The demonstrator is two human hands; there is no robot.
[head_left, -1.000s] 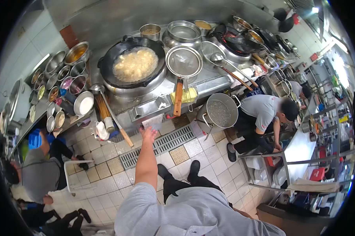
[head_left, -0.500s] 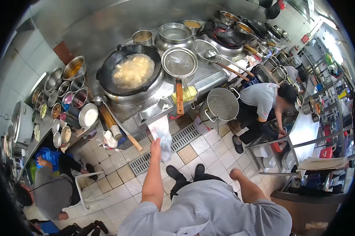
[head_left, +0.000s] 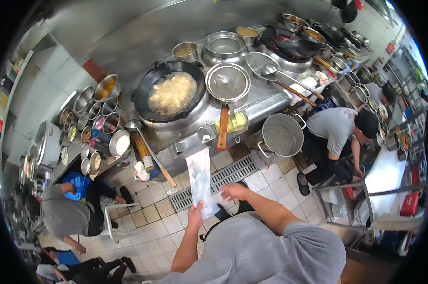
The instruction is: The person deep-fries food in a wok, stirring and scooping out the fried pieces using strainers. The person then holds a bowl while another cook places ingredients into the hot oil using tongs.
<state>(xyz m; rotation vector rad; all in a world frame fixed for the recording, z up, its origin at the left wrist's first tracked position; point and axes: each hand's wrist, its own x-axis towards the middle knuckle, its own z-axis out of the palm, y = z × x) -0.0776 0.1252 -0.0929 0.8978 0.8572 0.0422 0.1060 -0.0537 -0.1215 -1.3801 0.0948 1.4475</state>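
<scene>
My left hand (head_left: 195, 213) is closed on the lower left edge of a long whitish cloth or sheet (head_left: 199, 177) with faint pink and blue-grey marks. The sheet hangs over the floor grate, its top near the stove's front edge. Just right of its lower part is my right hand (head_left: 234, 192), fingers bent; whether it holds anything is unclear. Beyond the sheet, food bubbles in oil in a black wok (head_left: 169, 92). A round strainer (head_left: 228, 83) with a wooden handle lies beside the wok, and a ladle (head_left: 152, 154) rests at the stove's front left.
A large pot (head_left: 282, 136) of liquid stands right of the strainer. One person (head_left: 334, 128) bends over a rack at the right; another person (head_left: 67, 210) sits at the left near a white stool (head_left: 112, 220). Metal bowls (head_left: 120, 143) crowd the left counter.
The sheet has come away from the stove front towards my body in my left hand. My right hand has come in from the right side to beside the sheet. The camera view has shifted.
</scene>
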